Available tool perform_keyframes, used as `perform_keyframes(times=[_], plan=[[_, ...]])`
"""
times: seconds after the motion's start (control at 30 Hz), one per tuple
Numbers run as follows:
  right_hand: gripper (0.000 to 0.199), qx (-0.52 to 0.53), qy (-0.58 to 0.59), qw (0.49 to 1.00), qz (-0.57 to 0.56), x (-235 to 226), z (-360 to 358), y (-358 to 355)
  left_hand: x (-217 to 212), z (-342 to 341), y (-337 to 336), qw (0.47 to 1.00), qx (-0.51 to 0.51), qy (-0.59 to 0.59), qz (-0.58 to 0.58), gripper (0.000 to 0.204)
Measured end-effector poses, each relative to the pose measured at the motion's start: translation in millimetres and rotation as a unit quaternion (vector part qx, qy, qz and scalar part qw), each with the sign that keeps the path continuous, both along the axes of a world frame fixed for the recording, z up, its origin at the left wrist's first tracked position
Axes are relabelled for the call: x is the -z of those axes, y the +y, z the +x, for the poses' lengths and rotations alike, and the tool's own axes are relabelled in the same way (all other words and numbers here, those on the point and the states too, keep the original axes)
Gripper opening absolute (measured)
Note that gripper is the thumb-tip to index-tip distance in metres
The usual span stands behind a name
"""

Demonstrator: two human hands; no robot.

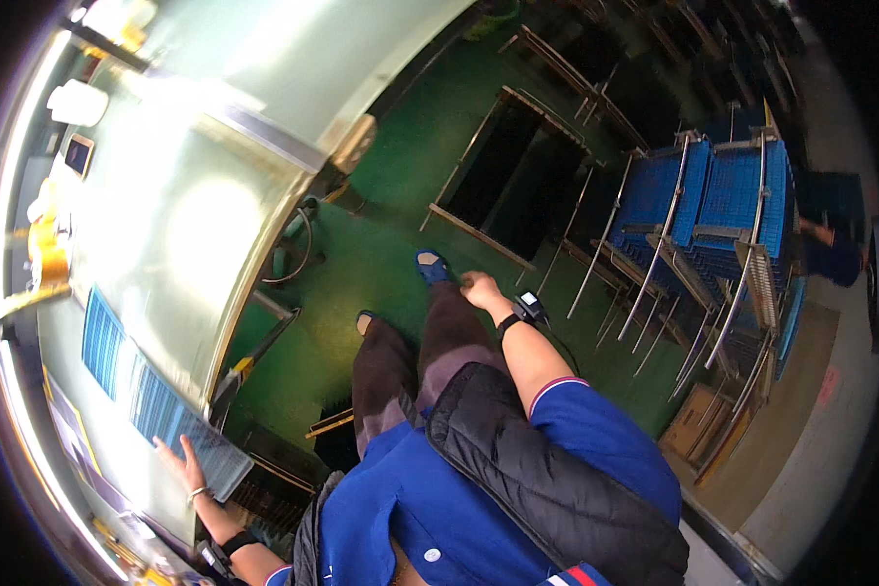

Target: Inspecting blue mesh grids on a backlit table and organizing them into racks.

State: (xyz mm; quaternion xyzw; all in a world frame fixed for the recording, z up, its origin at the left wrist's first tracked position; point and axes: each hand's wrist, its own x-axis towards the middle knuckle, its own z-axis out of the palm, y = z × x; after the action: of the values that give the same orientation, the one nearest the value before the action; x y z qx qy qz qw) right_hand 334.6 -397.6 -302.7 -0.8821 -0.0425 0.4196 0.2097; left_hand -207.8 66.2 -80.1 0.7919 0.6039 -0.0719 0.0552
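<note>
Blue shirt (430, 508) and black puffy vest (547, 479) right up close, filling the bottom of the view; dark trousers (410, 361) below them, ending in blue shoes (432, 266) on the green floor (381, 254).

Left hand (184, 464) low on the left side, fingers spread out flat, pressing down on a blue ridged tray (181, 425); thin band on that wrist, dark strap (236, 542) a bit further up the arm; tray lying at the near edge of the long shiny metal table (195, 225), with another blue tray (101, 342) just beside it, further along.

Right hand (481, 289) hanging down by the leg, near the front shoe; fingers curled in loosely, holding nothing; small black gadget (529, 306) strapped at that wrist.

Yellow thing (47, 256) and small dark screen (76, 154) far along the table, well apart from the hands; white thing (78, 103) further up still, too blurry to tell.

Dark rack with a metal frame (518, 176) on the floor ahead; stack of blue crates (713, 215) on metal racks off to the right; brown cardboard box (698, 420) under them; another person's hand (818, 232) and dark blue sleeve at the far right, beside the crates.
</note>
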Motion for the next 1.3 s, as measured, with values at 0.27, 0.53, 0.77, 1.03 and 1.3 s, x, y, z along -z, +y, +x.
perform_keyframes(times=[0.27, 0.53, 0.77, 1.03, 1.3], plan=[[0.021, 0.355, -0.278, 0.881, 0.145, 191.5, 148.2, -94.0, 57.5, 70.1, 10.5, 0.987, -0.135, -0.079, 0.036, 0.076], [0.045, 0.372, -0.219, 0.896, -0.101, 250.3, 252.5, -82.7, 19.6, 80.3, 13.2, 0.96, -0.249, 0.129, 0.018, 0.057], [0.036, 0.351, -0.288, 0.805, -0.382, 255.6, 271.8, -55.6, -5.1, 67.3, -11.0, 0.953, -0.273, 0.13, 0.009, 0.056], [0.022, 0.277, -0.232, 0.891, -0.276, 276.2, 293.0, -80.8, -3.2, 64.8, -24.3, 0.954, -0.275, 0.122, 0.009, 0.055], [0.023, 0.147, -0.32, 0.935, -0.042, 178.0, 293.6, -158.8, 19.7, 49.1, -11.0, 0.979, -0.191, 0.068, 0.026, 0.053]])
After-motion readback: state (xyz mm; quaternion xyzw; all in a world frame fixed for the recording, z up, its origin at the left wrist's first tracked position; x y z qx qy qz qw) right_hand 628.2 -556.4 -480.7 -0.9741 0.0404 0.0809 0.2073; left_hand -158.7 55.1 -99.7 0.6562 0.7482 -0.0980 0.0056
